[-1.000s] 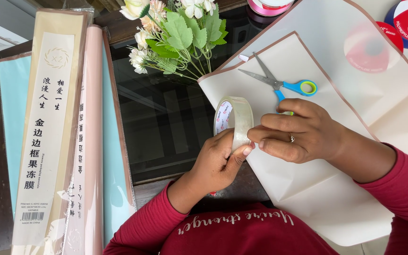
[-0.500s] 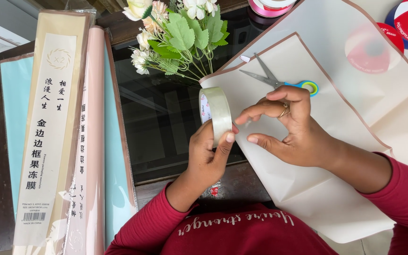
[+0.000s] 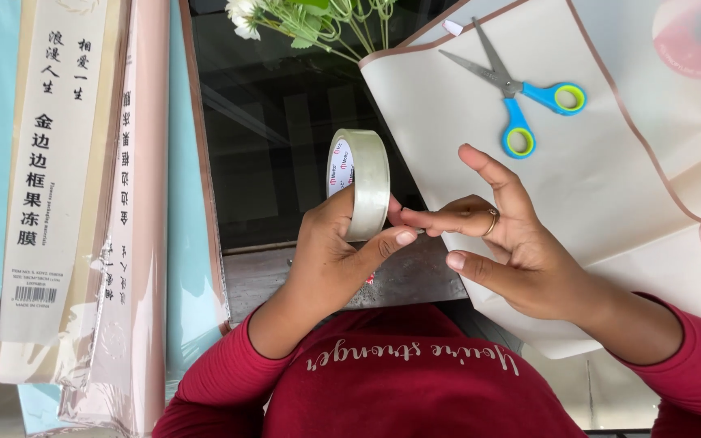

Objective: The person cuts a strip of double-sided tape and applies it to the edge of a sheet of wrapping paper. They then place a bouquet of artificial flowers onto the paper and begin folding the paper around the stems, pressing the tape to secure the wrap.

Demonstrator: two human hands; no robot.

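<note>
My left hand [image 3: 330,259] grips a roll of clear tape [image 3: 363,182], held upright over the edge of a dark glass table [image 3: 277,146]. My right hand [image 3: 505,243] is beside it, index finger and thumb pinching at the roll's outer edge where the tape end lies, the other fingers spread. A ring sits on one finger. Both hands hover just in front of a cream wrapping sheet with a brown border [image 3: 610,186]. Blue-handled scissors with green-lined loops [image 3: 521,93] lie shut on that sheet, above my right hand.
Long packs of wrapping paper, pink [image 3: 135,203], cream [image 3: 54,178] and pale blue, lie at the left. White flowers with green stems [image 3: 310,20] rest at the top. A pinkish round thing [image 3: 695,36] shows under translucent sheet at top right.
The view has shifted closer onto the hands. The tape roll has turned more edge-on in my left hand, and my right fingers have come down from over the roll to pick at its edge.
</note>
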